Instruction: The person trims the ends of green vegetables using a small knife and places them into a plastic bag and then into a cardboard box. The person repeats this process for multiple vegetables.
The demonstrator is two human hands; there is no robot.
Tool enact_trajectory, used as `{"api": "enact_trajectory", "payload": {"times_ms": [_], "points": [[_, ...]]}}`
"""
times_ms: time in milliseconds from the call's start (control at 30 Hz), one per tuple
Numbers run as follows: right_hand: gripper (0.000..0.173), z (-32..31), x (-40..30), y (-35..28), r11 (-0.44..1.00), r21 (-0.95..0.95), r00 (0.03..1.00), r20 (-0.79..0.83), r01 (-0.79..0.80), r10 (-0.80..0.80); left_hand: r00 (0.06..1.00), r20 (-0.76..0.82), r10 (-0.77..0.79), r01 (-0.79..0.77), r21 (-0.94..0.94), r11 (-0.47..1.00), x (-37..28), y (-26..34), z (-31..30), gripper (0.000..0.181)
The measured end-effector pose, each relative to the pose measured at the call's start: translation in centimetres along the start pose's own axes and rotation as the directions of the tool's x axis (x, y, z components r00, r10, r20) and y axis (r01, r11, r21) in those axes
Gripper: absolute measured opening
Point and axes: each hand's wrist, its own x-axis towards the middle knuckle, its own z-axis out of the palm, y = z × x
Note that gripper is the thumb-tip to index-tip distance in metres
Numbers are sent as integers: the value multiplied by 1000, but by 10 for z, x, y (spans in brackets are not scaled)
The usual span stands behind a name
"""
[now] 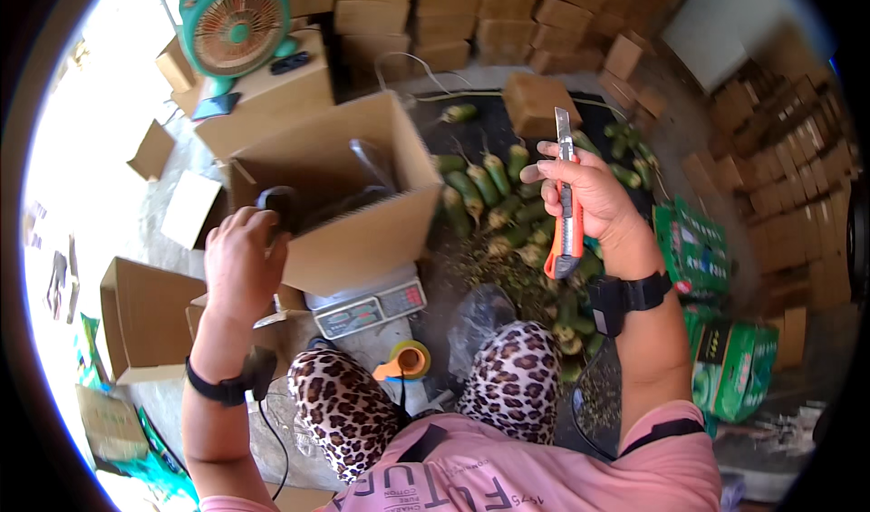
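Observation:
My right hand [597, 189] holds an orange snap-off utility knife [573, 223], its blade out and pointing away from me. Beneath that hand, a pile of green radishes [496, 172] lies on a dark mat. My left hand [239, 260] is at the near left side of an open cardboard box [360, 240], fingers bent over a dark rounded thing [277, 203] that I cannot identify. Whether the hand grips it is hidden. Clear plastic [370, 162] shows inside the box. The box rests on a digital scale [370, 315].
A tape dispenser [408, 361] lies between my knees, near a clear plastic bag [479, 322]. Green packages [731, 369] stand at right. A teal fan [238, 33] tops a carton at far left. Stacked cartons [435, 16] line the back. An open carton [153, 322] is at left.

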Motion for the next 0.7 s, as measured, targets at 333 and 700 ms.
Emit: {"api": "enact_trajectory", "payload": {"times_ms": [333,700], "points": [[18,-153,-158,287,637,749,756,-521,182,397,842,249,479,-340,-445,828,9,151,67,17],[15,-223,-142,309,803,590,759,-484,-84,436,345,698,627,-364,-516,775,10,230,258,34]]}}
